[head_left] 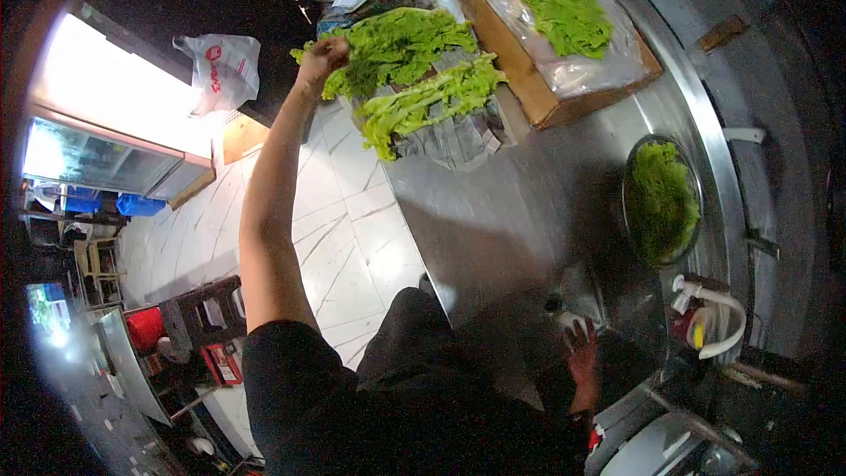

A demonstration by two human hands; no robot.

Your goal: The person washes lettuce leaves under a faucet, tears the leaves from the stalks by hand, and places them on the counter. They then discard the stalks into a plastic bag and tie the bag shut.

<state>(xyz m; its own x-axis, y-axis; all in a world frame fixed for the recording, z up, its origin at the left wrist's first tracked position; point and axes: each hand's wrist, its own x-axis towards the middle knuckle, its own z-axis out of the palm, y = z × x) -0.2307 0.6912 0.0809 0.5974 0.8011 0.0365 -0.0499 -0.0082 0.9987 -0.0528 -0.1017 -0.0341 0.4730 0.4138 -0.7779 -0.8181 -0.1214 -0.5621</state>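
Observation:
My left hand (328, 55) reaches out to the left edge of a pile of green lettuce (410, 40), with fingers closed on a leaf there. The pile lies on newspaper (458, 145) at the counter's far left corner, and a second row of lettuce (432, 101) lies nearer to me. Low on the right, my right hand (582, 357) is over the dark sink area with its fingers spread. It holds nothing that I can see. A bowl of lettuce (663, 203) stands on the metal counter (529, 203) beyond it.
A cardboard box (551, 110) lined with clear plastic carries more lettuce (568, 16). A white curved faucet (736, 322) rises at the right. To the left are a hanging plastic bag (225, 70), tiled floor (339, 203) and a cluttered shelf with a red container (145, 329).

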